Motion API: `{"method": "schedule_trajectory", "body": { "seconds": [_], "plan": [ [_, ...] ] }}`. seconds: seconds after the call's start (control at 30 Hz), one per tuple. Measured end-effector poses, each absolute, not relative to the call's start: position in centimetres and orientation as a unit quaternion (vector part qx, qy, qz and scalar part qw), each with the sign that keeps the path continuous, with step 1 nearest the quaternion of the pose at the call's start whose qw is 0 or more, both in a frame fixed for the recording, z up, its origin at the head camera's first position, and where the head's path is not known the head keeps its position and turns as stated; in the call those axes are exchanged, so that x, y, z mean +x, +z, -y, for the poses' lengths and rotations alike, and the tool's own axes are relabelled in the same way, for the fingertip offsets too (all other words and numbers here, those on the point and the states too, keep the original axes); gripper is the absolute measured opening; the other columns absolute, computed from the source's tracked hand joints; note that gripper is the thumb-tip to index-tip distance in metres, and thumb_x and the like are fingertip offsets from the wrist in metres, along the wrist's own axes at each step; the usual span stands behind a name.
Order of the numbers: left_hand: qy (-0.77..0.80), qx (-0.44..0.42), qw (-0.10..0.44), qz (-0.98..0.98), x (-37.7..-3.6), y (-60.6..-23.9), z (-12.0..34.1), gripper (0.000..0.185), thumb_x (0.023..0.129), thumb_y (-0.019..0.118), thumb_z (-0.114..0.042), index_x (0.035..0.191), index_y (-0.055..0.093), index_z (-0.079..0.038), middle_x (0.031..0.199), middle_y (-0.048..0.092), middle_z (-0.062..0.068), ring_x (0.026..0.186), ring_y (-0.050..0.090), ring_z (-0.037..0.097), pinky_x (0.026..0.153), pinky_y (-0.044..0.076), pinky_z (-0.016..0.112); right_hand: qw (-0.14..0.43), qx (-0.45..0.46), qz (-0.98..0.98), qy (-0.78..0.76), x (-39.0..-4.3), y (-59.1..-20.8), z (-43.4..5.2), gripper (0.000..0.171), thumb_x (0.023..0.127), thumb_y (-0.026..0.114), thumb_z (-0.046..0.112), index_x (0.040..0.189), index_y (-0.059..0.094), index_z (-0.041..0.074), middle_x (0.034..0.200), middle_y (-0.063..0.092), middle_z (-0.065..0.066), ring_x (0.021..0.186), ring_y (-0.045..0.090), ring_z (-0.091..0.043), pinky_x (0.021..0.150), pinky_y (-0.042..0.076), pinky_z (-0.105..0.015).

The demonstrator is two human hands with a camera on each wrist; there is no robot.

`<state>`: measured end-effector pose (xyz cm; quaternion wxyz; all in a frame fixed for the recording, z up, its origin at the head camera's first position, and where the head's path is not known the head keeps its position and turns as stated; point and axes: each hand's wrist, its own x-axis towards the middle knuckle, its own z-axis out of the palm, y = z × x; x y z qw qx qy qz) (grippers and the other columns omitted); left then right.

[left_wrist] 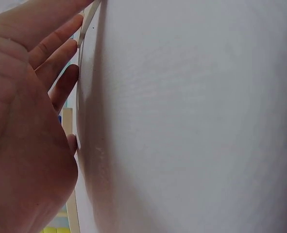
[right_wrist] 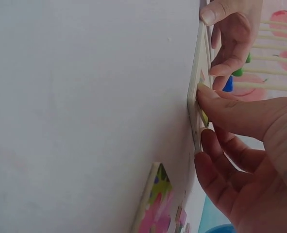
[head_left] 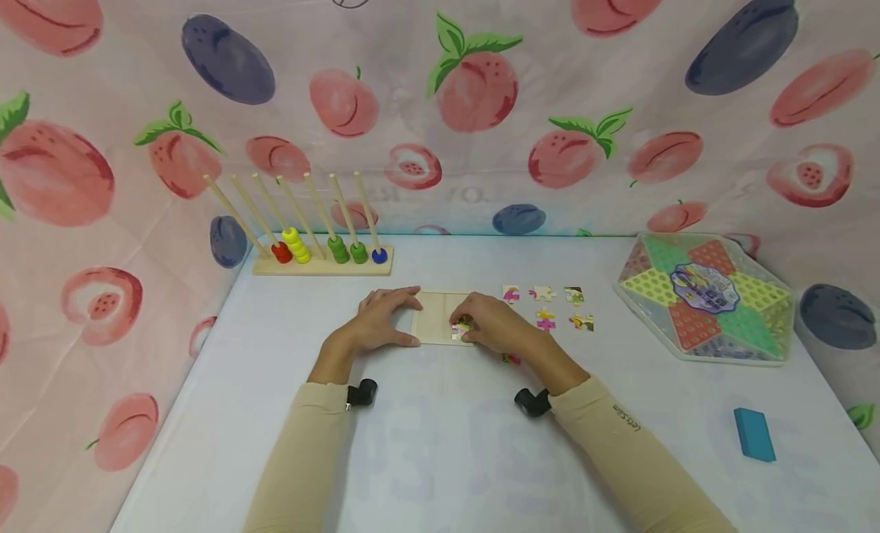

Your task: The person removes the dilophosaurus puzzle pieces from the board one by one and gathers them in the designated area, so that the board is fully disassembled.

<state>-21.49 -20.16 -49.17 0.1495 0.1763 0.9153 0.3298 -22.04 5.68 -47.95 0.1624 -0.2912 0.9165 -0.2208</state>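
Note:
A light wooden puzzle tray (head_left: 431, 318) lies on the white table. My left hand (head_left: 376, 319) rests at its left side, thumb by the near corner and fingers, fairly straight, by the far one. In the right wrist view those left fingertips (right_wrist: 209, 17) touch the tray's edge. Over the right part of the tray, my right hand (head_left: 496, 324) pinches a colourful jigsaw piece (head_left: 460, 331) between thumb and fingers. The piece appears tilted against the tray in the right wrist view. Part of it is hidden by the hand.
Several loose jigsaw pieces (head_left: 545, 319) lie right of the tray, one (head_left: 511, 359) partly under the right wrist. A bead-stacking rack (head_left: 323, 267) stands back left. A hexagonal plastic box (head_left: 701, 300) lies at right, a blue block (head_left: 754, 434) nearer. Patterned cloth (head_left: 440, 121) hangs behind.

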Motion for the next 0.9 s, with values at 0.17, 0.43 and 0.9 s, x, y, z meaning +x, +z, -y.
{"method": "schedule_trajectory", "body": {
  "seconds": [0.17,0.43,0.9],
  "plan": [
    [0.332,0.176,0.149,-0.915,-21.56,-49.1,20.22,0.058,0.073,0.086,-0.035,0.123,0.061,-0.021,0.157,0.035,-0.006,0.141,0.029,0.026,0.118,0.004,0.053,0.164,-0.304,-0.906,-0.244,-22.01,-47.88,-5.6,0.033,0.086,0.074,0.012,0.118,0.066,0.014,0.108,0.064,0.001,0.1,0.058,-0.015,0.095,0.05,-0.033],
    [0.329,0.181,0.146,-0.915,-21.53,-49.29,20.16,0.057,0.074,0.085,-0.035,0.123,0.061,-0.021,0.157,0.035,-0.006,0.141,0.029,0.026,0.117,0.005,0.055,0.153,-0.286,-0.91,-0.257,-21.82,-47.93,-5.69,0.033,0.085,0.075,0.016,0.117,0.066,0.017,0.112,0.059,0.0,0.094,0.054,-0.013,0.088,0.049,-0.029],
    [0.327,0.176,0.154,-0.916,-21.41,-49.26,20.14,0.058,0.074,0.085,-0.036,0.124,0.061,-0.021,0.158,0.034,-0.006,0.142,0.028,0.027,0.117,0.003,0.056,0.157,-0.281,-0.899,-0.298,-22.0,-47.76,-6.57,0.034,0.085,0.076,0.017,0.118,0.07,0.018,0.109,0.068,0.005,0.093,0.063,-0.011,0.08,0.053,-0.028]
  ]
}}
